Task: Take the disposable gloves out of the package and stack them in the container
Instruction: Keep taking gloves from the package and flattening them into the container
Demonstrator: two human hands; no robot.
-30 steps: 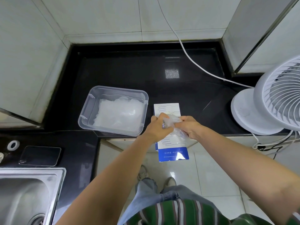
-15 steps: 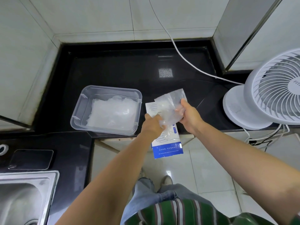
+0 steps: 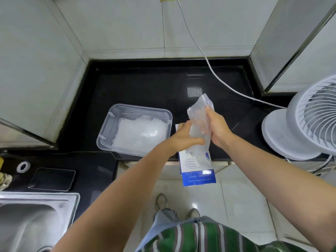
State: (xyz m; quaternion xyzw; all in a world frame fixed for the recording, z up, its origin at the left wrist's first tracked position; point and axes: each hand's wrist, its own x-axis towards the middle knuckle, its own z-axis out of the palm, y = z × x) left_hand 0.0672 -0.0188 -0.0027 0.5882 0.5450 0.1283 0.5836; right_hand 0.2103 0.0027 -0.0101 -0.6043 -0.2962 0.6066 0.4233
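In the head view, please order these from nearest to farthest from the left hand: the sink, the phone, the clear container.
1. Clear container, just left of the left hand, which grips the glove bundle.
2. Phone, farther left and nearer the camera.
3. Sink, in the lower left corner of the view.

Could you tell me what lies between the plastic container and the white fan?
The left hand and right hand gripping a glove over the package, head view.
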